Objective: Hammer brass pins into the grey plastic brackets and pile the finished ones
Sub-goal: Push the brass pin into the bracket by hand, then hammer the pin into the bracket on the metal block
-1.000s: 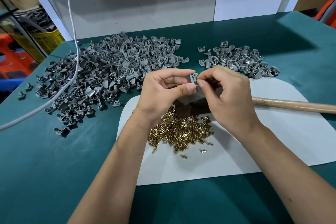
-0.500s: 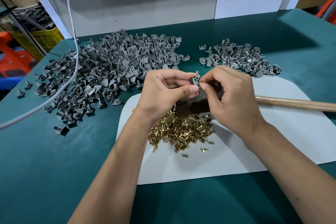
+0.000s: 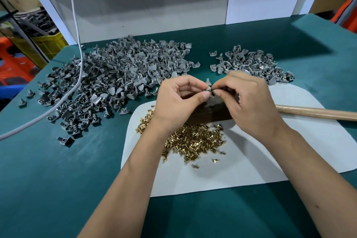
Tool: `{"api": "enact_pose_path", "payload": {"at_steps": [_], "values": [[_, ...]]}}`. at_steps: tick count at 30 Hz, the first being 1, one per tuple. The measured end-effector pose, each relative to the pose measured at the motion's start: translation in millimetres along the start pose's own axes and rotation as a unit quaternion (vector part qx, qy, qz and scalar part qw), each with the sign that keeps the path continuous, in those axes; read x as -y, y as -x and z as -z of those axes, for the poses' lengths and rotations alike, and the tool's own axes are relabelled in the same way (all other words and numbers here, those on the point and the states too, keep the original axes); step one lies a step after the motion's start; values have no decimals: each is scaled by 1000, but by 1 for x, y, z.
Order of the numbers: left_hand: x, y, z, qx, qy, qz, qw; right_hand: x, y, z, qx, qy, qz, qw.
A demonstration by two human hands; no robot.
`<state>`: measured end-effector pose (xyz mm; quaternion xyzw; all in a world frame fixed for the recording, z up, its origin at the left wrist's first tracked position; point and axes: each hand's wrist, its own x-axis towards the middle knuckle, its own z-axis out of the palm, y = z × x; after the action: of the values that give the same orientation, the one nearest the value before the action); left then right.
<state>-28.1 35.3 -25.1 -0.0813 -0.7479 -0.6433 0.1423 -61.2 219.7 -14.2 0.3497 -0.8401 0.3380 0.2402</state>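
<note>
My left hand (image 3: 179, 100) pinches a small grey plastic bracket (image 3: 208, 87) between thumb and fingers, above a dark block (image 3: 210, 112). My right hand (image 3: 249, 100) meets it from the right, fingertips pinched at the bracket; whatever they hold is too small to make out. A heap of brass pins (image 3: 195, 139) lies on the white sheet (image 3: 270, 160) under my hands. A large pile of grey brackets (image 3: 116, 79) spreads at the left. A smaller pile of brackets (image 3: 251, 63) with shiny pins in them sits at the back right.
A wooden hammer handle (image 3: 316, 112) lies on the white sheet to the right, its head hidden behind my right hand. A grey cable (image 3: 77, 44) hangs over the left pile. The green table ends at a white back wall (image 3: 154, 9). Crates stand off the left edge.
Both hands stay together at the bracket with small finger movements. The view shifted slightly; nothing else on the table moved.
</note>
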Motion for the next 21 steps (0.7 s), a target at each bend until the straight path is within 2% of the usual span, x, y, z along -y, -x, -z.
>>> {"api": "enact_pose_path", "payload": {"at_steps": [3, 5, 7, 10, 12, 13, 16, 18, 21], "values": [[1, 0, -4, -4, -155, -49, 987, -7, -4, 15, 43, -7, -19, 999], [3, 0, -3, -12, -217, -43, 975, -18, -5, 29, 50, 1, -72, 996], [6, 0, -1, -15, -230, -20, 973, -35, -4, 42, 84, 55, -136, 986], [6, 0, 1, -11, -233, -5, 972, -61, 2, 59, 213, 165, -230, 935], [5, -1, 0, -12, -242, -10, 970, -68, 6, 66, 290, 184, -240, 908], [5, -1, 0, -13, -245, -13, 969, -68, 8, 67, 303, 175, -233, 907], [3, -1, -1, -14, -243, -10, 970, -69, 10, 66, 300, 141, -219, 918], [3, 0, -1, -12, -238, -5, 971, -70, 10, 63, 303, 160, -211, 915], [3, -1, -3, -23, -231, -2, 973, -74, 8, 64, 262, 149, -226, 926]]}}
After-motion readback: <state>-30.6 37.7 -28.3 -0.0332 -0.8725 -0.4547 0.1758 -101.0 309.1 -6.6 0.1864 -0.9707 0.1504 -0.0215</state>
